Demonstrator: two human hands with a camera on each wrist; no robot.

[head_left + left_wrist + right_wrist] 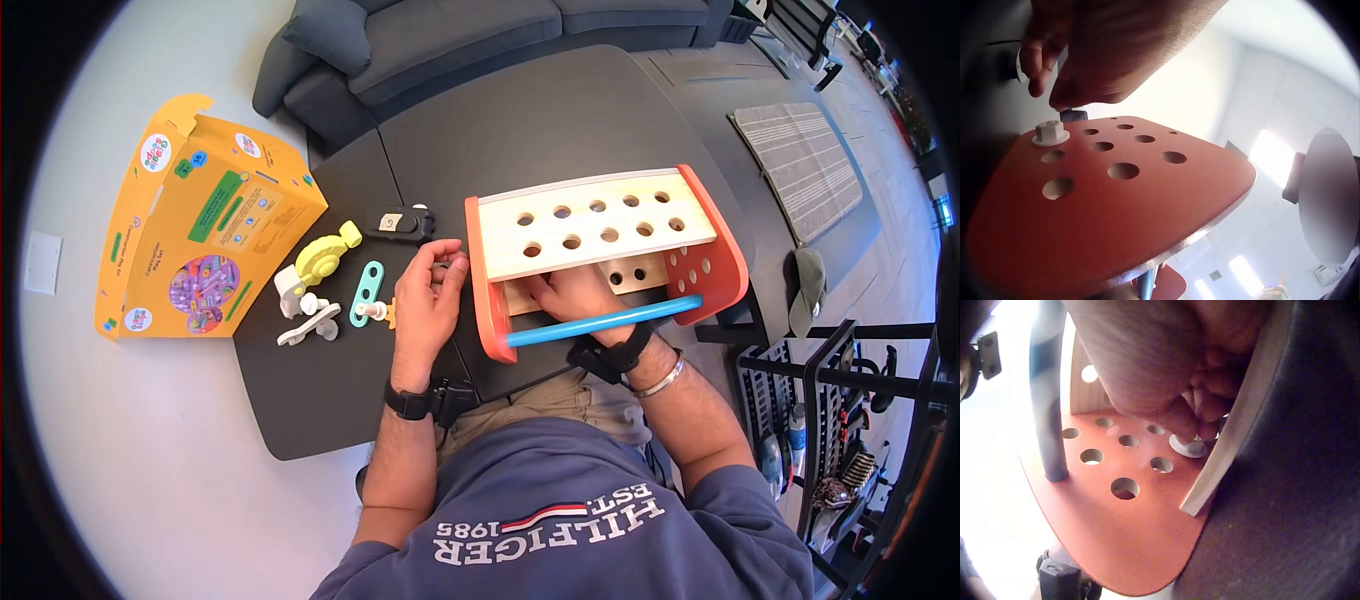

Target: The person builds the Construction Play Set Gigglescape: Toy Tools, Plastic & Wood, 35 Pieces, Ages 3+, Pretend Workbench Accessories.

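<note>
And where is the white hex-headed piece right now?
In the left wrist view, the white hex-headed piece sits at the upper left of the red panel, just below the left hand.

Living-room-like space, grey sofa (455,50), matching cushion (328,38), dark table (560,120), striped mat (800,165)

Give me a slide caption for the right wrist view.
The right hand grips a white flanged piece at a perforated red panel, with a round bar alongside.

I see a sofa (460,45) with a cushion (330,38) on it; right of the sofa, a chair (803,32), mat (802,165) and cap (808,285).
</note>
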